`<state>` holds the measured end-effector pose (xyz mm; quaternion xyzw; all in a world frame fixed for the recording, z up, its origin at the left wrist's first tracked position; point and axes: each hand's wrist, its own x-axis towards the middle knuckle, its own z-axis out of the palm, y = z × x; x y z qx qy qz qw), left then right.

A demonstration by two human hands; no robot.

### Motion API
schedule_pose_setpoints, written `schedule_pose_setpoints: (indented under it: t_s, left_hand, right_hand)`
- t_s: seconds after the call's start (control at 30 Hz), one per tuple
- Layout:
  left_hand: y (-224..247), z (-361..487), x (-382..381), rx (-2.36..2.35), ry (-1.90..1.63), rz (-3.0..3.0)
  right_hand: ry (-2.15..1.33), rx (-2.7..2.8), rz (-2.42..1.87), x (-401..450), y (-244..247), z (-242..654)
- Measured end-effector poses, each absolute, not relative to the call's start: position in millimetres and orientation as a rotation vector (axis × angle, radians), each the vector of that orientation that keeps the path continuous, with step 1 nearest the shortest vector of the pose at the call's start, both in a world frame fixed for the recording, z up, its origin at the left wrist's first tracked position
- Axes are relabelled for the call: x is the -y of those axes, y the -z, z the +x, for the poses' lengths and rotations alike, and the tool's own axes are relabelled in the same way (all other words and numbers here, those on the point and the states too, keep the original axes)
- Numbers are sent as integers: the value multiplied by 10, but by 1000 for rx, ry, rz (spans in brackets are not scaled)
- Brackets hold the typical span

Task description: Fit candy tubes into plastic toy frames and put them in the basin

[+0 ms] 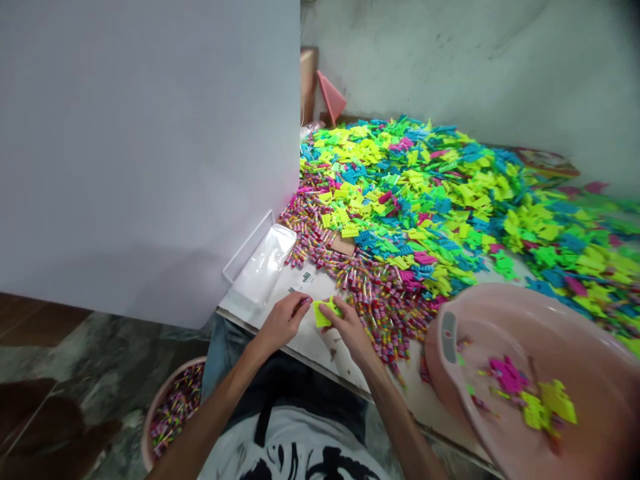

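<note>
Both my hands meet over the near edge of the white table [305, 337]. My left hand [285, 319] is closed in a pinch on a small tube-like piece [305, 301], dark pink and mostly covered by my fingers. In my right hand [350, 328] is a flat yellow plastic piece [321, 316], gripped between thumb and fingers. The two pieces are close to each other; I cannot tell whether they touch. Just beyond my hands lies a heap of small pink-and-yellow tube pieces [373, 293]. Clear plastic bags [265, 260] lie to the left of them.
A big pile of yellow, green, blue and pink plastic pieces [425, 193] covers the table's back. A pink basin [525, 300] with several pieces inside stands at right. A tall pale panel [150, 147] blocks the left. On the floor, a pink tub [149, 427] holds more tubes.
</note>
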<state>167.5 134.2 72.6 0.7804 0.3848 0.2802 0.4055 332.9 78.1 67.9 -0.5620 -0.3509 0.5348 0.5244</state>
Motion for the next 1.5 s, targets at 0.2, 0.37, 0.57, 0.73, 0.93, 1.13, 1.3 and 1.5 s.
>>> schedule_pose_setpoints:
  t_s: [0.2,0.37,0.57,0.73,0.93,1.13,1.3,1.5]
  left_hand:
    - [-685,1627,-1331,-914,-671,2155]
    - [-620,1534,-1323,-867,-561,2371]
    - [-509,1433,-1290,-852,-443,2561]
    - [-424,1417,-1241,-891,-406,2639]
    - [-318,1485,-1182,-999,-472,2649]
    - [-204,1449,-1190,-984,-542,2659]
    - [-212,1432,-1181,-961,-565,2668]
    - [-226,1437,-1181,-940,-553,2678]
  right_hand:
    - [-1230,892,-1383,-780,-629,3284]
    - [-1166,921,-1428,-745,-602,3203]
    - [-1142,951,-1452,-663,-463,3058]
    - [-1104,962,-1495,-645,-305,2991]
    - [-1070,989,-1544,-670,-270,2998]
    - [-1053,1031,-1590,-672,-298,2973]
    - [-1081,1103,-1588,-679,-337,3029]
    - [-1087,1121,-1607,-697,-318,3040]
